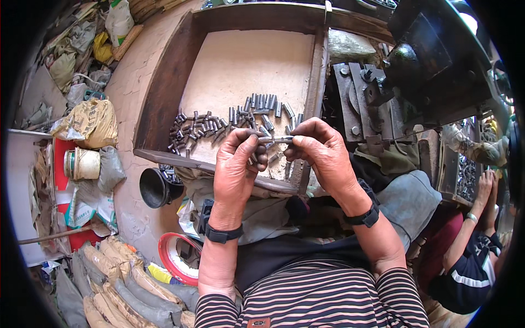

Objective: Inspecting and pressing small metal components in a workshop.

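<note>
Over the near side of a shallow wooden tray (164, 82), my two hands meet at a short metal pin (276, 140). My left hand (232, 169) is closed, its thumb and forefinger pinching the pin's left end. Thumb and fingers of my right hand (328, 156) close on the right end. The fingertips cover both ends, so I cannot tell whether it is one piece or two joined. Beyond my hands lie small stepped metal pins (199, 127) in a loose heap. To their right, several plain metal cylinders (262, 103) stand or lie on the tray's pale floor.
A dark, oily machine (432, 65) stands close on the right. A black bucket (155, 187) sits left of the tray, near a red-rimmed basin (176, 257). Filled sacks (117, 281) lie lower left. Another person's hands (484, 188) work beside a parts bin (465, 175) at far right.
</note>
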### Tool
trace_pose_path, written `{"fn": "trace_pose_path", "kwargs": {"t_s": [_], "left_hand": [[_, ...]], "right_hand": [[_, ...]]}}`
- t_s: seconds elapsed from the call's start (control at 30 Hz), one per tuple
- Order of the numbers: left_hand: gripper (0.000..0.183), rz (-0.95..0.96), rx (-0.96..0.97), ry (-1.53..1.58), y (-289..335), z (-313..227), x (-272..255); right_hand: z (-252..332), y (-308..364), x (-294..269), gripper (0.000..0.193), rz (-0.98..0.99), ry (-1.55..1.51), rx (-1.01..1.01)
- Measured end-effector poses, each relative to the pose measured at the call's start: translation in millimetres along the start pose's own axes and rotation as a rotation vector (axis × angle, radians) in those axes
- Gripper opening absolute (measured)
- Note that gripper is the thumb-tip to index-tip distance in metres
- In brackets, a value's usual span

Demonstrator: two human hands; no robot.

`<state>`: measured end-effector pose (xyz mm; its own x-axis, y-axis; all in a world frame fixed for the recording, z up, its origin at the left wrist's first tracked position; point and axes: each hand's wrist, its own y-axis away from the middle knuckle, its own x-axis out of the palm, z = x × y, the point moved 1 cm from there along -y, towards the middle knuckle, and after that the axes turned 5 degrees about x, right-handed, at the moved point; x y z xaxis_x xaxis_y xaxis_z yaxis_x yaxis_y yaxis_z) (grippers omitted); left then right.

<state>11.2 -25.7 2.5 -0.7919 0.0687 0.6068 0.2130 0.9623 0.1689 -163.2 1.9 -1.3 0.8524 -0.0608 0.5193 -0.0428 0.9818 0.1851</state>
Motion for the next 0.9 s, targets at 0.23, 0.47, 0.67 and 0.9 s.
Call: {"fn": "trace_pose_path", "kwargs": {"t_s": [0.23,0.47,0.67,0.9], "left_hand": [[0.009,0.018,0.027,-0.092,1.9,-0.3,-0.7],[0.019,0.095,-0.058,-0.024,10.9,4.3,1.5],[0.022,0.098,-0.097,-0.060,13.4,8.3,-3.1],[0.012,0.020,0.225,-0.669,15.9,6.6,0.7]], "right_hand": [[-0.2,4.3,5.3,0.007,0.016,-0.180,0.094],[-1.4,10.6,3.5,0.009,0.036,-0.029,0.126],[-1.9,15.3,8.7,0.008,-0.058,0.563,-0.186],[-8.2,12.9,10.1,0.008,-0.047,0.582,-0.131]]}}
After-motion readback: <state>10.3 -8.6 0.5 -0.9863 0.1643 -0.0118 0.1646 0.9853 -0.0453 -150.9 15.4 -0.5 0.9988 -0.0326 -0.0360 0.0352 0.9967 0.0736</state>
